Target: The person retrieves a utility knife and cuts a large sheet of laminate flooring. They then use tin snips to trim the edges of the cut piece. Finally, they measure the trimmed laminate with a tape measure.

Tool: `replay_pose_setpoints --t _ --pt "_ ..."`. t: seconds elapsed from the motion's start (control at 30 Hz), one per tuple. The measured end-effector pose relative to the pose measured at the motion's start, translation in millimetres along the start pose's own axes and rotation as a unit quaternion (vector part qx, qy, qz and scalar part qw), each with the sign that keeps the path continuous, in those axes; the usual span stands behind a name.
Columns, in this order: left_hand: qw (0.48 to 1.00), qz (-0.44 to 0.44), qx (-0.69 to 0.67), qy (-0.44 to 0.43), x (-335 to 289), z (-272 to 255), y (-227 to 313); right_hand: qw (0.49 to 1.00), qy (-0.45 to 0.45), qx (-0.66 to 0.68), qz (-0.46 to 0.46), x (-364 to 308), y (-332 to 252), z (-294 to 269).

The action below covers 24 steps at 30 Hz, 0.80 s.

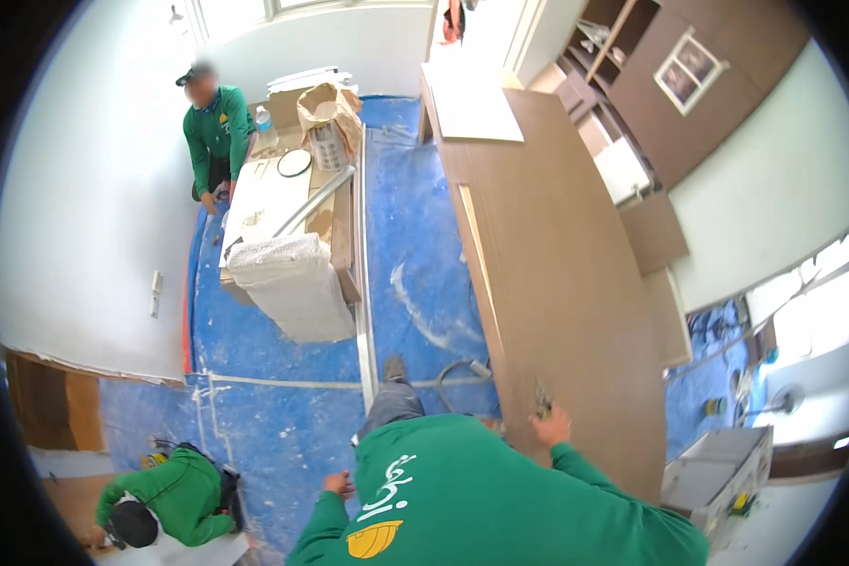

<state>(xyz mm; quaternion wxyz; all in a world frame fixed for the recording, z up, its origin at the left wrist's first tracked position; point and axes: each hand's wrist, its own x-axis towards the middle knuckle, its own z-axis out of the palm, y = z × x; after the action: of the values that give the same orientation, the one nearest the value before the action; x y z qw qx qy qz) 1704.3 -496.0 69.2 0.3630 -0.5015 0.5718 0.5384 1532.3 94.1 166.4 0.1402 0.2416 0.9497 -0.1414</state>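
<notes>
My right hand (550, 429) is closed around a small hand tool (542, 400) with a dark and yellowish body and a narrow metal end; its exact kind is too small to make out. Hand and tool are over the long brown wood panel (561, 255), near its left edge. My left hand (339, 485) hangs low beside my body, over the blue floor covering, with its fingers loosely apart and nothing visible in them. Both my arms wear green sleeves.
A worktable (264, 203) at the left bears a paper bag (328, 99), a bottle and a white-wrapped bundle (297, 288). One co-worker (222, 127) crouches behind it; another (174, 495) bends at lower left. A hose (457, 370) lies on the blue floor covering (406, 226).
</notes>
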Motion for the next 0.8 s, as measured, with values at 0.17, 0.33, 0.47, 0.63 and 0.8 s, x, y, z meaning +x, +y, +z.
replay_pose_setpoints --t 0.17,0.33,0.47,0.63,0.8 --pt "0.994 0.099 0.022 0.03 29.5 -18.7 124.5 0.986 -0.1 -0.049 0.126 0.5 -55.2 -25.7" --pt "0.991 0.12 0.039 0.031 40.5 -21.1 302.5 0.986 -0.011 0.011 0.167 47.4 -108.4 -30.5" --pt "0.948 0.271 0.152 0.073 105.1 -53.6 432.5 0.984 0.024 0.045 0.17 118.6 -151.6 -14.1" --pt "0.969 0.24 0.055 0.032 78.1 8.7 610.4 0.981 0.095 0.051 0.158 223.5 -184.6 13.5" --pt "0.97 0.183 0.159 0.011 46.6 43.7 713.7 0.98 0.058 0.072 0.176 339.5 -263.8 -40.7"
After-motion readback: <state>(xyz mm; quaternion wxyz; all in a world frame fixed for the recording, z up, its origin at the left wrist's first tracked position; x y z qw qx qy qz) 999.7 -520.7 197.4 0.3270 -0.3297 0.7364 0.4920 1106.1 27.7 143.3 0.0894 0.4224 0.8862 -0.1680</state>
